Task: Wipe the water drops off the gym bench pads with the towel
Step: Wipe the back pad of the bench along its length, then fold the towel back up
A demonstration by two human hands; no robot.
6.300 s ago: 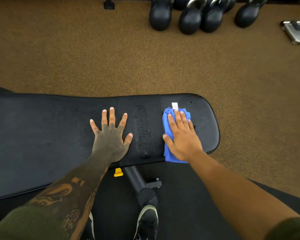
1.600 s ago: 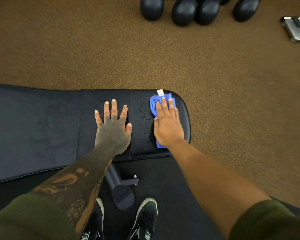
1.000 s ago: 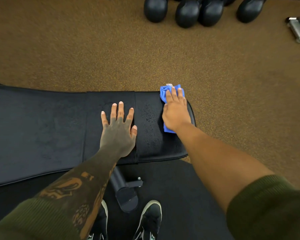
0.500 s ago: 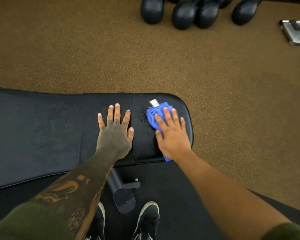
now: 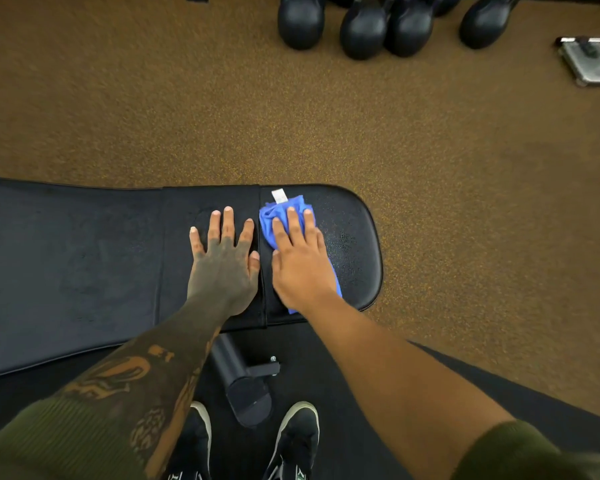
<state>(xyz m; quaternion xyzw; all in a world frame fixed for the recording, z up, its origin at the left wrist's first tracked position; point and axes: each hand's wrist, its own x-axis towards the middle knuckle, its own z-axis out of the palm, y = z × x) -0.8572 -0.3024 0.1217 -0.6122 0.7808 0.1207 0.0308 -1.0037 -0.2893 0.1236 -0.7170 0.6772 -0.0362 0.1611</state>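
**Black vinyl seat pad: clearing the remaining drops**

Black vinyl covers the bench from the long back pad on the left to the short seat pad on the right, with a seam between the two.

Left hand: it lies flat on the back pad just left of the seam, fingers spread and extended, gripping nothing. Use it as a brace only and keep it clear of the wiping path.

Right hand: it presses palm-down on the blue towel, fingers extended and loosely together. The towel is bunched on the seat pad just right of the seam, its white tag pointing toward the far edge.

Water drops show on the seat pad to the right of the towel. To clear them, the likely best method is:

1. Flatten the towel so that more cloth meets the vinyl.
2. Keep even palm pressure.
3. Draw overlapping strokes rightward to the rounded end.
4. Turn to a dry face if streaks appear.
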